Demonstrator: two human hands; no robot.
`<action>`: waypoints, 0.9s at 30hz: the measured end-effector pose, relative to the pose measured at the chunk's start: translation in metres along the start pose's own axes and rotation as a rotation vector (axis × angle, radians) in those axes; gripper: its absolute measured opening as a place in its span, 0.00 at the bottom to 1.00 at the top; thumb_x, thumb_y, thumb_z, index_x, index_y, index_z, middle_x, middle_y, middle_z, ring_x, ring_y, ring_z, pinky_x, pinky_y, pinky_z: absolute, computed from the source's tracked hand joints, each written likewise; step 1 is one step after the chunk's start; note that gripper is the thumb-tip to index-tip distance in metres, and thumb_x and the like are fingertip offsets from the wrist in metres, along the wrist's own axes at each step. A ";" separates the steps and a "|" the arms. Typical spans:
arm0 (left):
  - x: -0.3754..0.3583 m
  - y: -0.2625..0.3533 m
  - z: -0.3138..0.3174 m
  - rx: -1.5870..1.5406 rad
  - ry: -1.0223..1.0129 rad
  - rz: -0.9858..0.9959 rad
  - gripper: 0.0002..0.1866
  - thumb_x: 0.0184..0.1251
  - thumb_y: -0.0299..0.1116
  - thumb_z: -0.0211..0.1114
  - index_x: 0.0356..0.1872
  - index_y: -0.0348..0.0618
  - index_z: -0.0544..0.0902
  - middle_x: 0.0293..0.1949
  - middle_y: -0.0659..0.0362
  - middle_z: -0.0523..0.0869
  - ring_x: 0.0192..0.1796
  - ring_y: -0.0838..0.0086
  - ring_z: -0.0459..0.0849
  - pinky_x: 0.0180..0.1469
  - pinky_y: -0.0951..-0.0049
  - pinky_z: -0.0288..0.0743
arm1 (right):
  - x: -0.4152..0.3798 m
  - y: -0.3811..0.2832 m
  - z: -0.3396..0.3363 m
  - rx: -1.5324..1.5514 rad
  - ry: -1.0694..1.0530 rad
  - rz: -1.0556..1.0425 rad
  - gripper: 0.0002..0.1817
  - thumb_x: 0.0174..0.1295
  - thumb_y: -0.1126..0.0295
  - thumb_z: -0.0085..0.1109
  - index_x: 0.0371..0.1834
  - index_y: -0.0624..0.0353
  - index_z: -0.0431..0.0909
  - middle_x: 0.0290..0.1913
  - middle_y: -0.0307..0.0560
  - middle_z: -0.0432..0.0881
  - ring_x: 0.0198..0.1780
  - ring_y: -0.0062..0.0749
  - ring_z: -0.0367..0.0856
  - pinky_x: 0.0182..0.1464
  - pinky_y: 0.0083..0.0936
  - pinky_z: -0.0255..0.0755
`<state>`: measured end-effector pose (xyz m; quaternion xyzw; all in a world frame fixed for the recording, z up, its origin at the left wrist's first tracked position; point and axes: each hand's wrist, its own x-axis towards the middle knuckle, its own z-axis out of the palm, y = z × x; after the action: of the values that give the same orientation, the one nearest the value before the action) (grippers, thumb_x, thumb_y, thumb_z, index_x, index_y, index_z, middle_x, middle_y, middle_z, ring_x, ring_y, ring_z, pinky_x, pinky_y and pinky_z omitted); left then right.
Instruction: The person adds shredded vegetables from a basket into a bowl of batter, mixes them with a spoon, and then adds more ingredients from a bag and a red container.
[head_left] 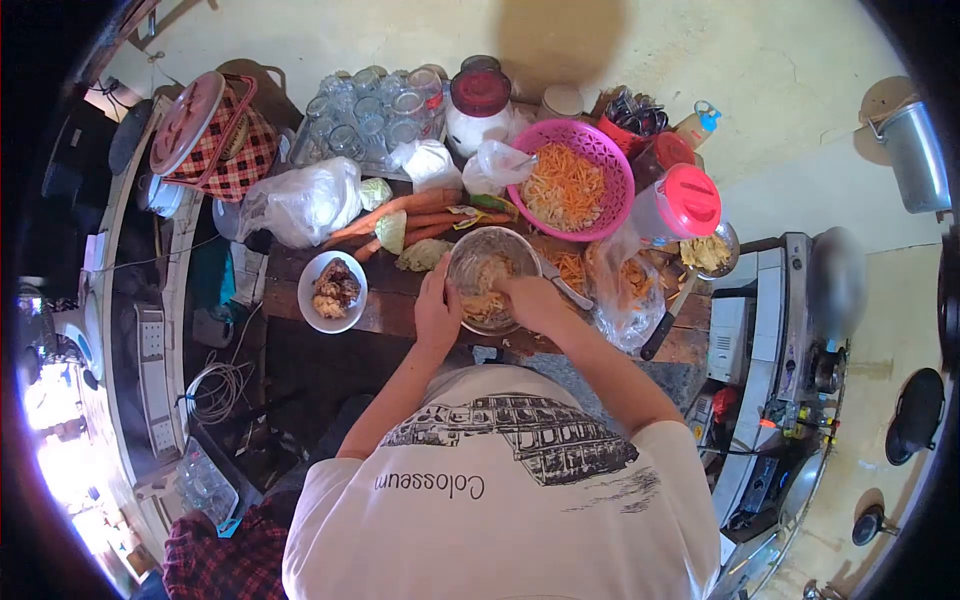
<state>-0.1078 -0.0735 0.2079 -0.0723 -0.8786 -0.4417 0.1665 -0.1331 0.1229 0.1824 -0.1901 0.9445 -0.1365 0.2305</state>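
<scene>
A metal mixing bowl (478, 240) stands at the table's near edge, with a pale, lumpy mixture (485, 300) inside. My left hand (437, 308) is closed against the bowl's left side, gripping it near the rim. Over the right rim reaches my right hand (530, 303), its fingers bent down into the mixture and partly hidden; what they hold cannot be made out. Just right of the bowl lies a knife (568, 283). To the left sits a white bowl (304, 290) with brown and pale food (336, 290).
Whole carrots (430, 218) and cut cabbage (391, 232) lie behind the bowl. A pink basket (622, 180) holds shredded vegetables. At right are a plastic bag (625, 325), a dark-handled knife (657, 335) and a pink-lidded pitcher (690, 203). Glasses (372, 112) crowd a tray at the back.
</scene>
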 end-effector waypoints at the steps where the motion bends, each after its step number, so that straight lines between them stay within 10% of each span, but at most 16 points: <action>1: 0.000 0.000 0.000 -0.001 -0.001 0.005 0.25 0.65 0.21 0.52 0.65 0.43 0.69 0.42 0.43 0.78 0.41 0.51 0.79 0.42 0.61 0.74 | -0.009 -0.006 -0.019 0.015 0.058 -0.051 0.15 0.58 0.71 0.50 0.50 0.54 0.75 0.38 0.56 0.82 0.41 0.52 0.81 0.40 0.46 0.74; 6: 0.000 0.011 -0.001 -0.041 -0.060 -0.014 0.25 0.65 0.21 0.53 0.65 0.43 0.69 0.36 0.47 0.76 0.34 0.55 0.78 0.36 0.65 0.73 | -0.021 0.003 -0.061 0.014 0.413 -0.147 0.13 0.57 0.74 0.49 0.46 0.56 0.76 0.35 0.55 0.81 0.39 0.49 0.82 0.36 0.44 0.75; 15: -0.001 0.011 0.006 -0.016 0.052 0.106 0.25 0.63 0.19 0.52 0.64 0.42 0.69 0.35 0.47 0.75 0.31 0.55 0.76 0.33 0.64 0.72 | -0.036 0.005 -0.014 0.041 0.195 0.227 0.10 0.57 0.71 0.51 0.40 0.57 0.78 0.33 0.59 0.82 0.35 0.55 0.82 0.37 0.49 0.74; 21: -0.003 0.019 0.001 -0.085 -0.098 -0.115 0.24 0.63 0.18 0.52 0.62 0.39 0.71 0.46 0.42 0.79 0.45 0.51 0.79 0.47 0.62 0.73 | -0.040 -0.013 -0.030 0.286 0.241 0.180 0.09 0.57 0.73 0.49 0.39 0.60 0.77 0.30 0.61 0.81 0.35 0.56 0.81 0.38 0.48 0.73; 27: 0.000 0.009 0.004 -0.020 0.057 0.085 0.24 0.64 0.19 0.53 0.63 0.42 0.71 0.38 0.46 0.77 0.34 0.54 0.78 0.35 0.64 0.74 | -0.074 -0.050 -0.031 0.172 0.329 0.049 0.12 0.58 0.72 0.49 0.44 0.60 0.74 0.32 0.60 0.81 0.36 0.55 0.82 0.38 0.46 0.74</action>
<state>-0.1061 -0.0644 0.2123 -0.0986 -0.8652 -0.4449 0.2095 -0.0725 0.1151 0.2546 -0.1220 0.9586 -0.2403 0.0916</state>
